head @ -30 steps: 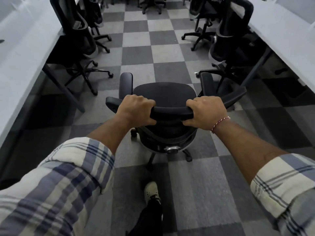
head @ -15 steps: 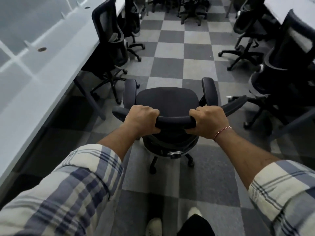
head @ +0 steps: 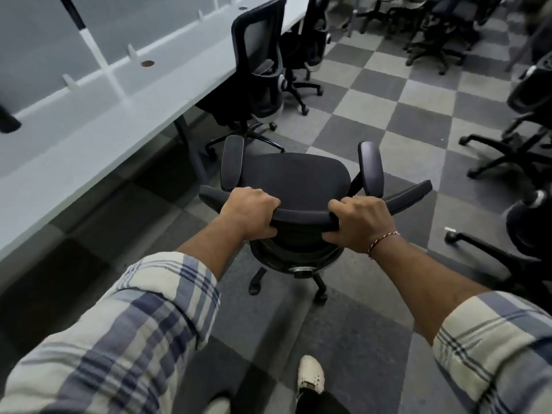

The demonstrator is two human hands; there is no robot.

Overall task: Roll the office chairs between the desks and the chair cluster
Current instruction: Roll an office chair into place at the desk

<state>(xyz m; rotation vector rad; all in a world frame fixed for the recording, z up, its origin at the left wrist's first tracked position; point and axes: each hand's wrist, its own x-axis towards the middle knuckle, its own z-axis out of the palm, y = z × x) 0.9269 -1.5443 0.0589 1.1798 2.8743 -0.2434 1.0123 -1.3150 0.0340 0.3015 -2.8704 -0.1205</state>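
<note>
A black office chair (head: 294, 177) with two upright armrests stands on the checkered carpet right in front of me, seen from behind and above. My left hand (head: 249, 210) grips the left part of its backrest's top edge. My right hand (head: 360, 221), with a red thread on the wrist, grips the right part of the same edge. The chair's wheeled base shows below the seat. A long white desk (head: 98, 121) runs along the left. A cluster of black chairs (head: 430, 28) stands at the far end of the aisle.
Another black chair (head: 258, 64) is tucked at the white desk just ahead on the left, with one more behind it. Two black chairs (head: 525, 138) stand close on the right, their wheeled legs reaching into the aisle. My white shoe (head: 310, 375) is below.
The chair and I have moved forward along the aisle and the view has swung left. The desk on the left now fills more of the frame. Both hands keep their grip.
</note>
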